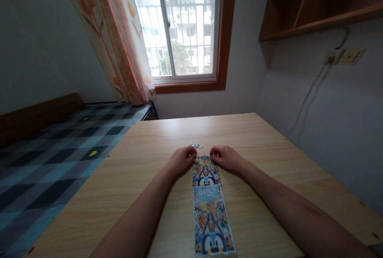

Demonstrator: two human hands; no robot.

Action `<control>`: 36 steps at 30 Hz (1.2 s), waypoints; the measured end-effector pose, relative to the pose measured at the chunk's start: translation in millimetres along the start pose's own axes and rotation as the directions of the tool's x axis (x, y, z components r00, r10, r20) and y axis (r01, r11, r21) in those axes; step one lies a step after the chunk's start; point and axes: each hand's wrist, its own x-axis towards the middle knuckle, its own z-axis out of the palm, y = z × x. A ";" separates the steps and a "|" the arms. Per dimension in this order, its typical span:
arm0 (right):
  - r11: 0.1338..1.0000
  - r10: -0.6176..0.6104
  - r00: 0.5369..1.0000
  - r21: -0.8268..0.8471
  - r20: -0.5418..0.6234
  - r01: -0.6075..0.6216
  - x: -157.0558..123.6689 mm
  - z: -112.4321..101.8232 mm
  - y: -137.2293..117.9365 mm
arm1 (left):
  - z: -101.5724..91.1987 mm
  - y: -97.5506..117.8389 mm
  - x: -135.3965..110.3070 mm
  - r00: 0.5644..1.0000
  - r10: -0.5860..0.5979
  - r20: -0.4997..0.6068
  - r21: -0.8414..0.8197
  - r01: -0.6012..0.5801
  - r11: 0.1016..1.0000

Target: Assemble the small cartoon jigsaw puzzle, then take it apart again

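A partly assembled jigsaw puzzle [206, 172] with a blue cartoon dog's head lies flat on the wooden table. Just below it, almost touching, is a printed picture sheet [213, 218] of the same dog, with the word "Bluey" near its top. My left hand [184, 159] is closed, its curled fingertips at the puzzle's upper left corner. At the upper right corner my right hand [226, 157] is closed in the same way, thumb and fingers pinched on the edge. Beyond the hands lies a small heap of loose puzzle pieces [195, 145]. Whether a loose piece sits in the fingers is hidden.
The light wooden table [143, 150] reaches toward the wall under the window [185, 30]. A bed with a checked cover [98, 130] adjoins it on the left. On the right, a cable [309, 90] hangs from a wall socket [345, 56] below a wooden shelf [323, 18].
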 end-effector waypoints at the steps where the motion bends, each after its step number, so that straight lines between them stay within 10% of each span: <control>1: 1.000 0.001 1.000 -0.005 0.001 -0.001 -0.1 -0.5 -0.6 | 0.2 -0.8 0.4 1.000 -0.012 -0.015 -0.008 0.012 1.000; 18: 1.000 0.006 1.000 -0.007 0.016 -0.006 -0.3 -2.2 -1.4 | -10.3 -25.7 7.7 0.900 -0.182 -0.397 -0.054 0.175 0.983; 36: 1.000 0.010 1.000 0.011 0.016 -0.010 -0.2 -1.4 1.4 | -6.3 -36.9 13.5 0.851 -0.357 -0.386 -0.554 0.095 0.827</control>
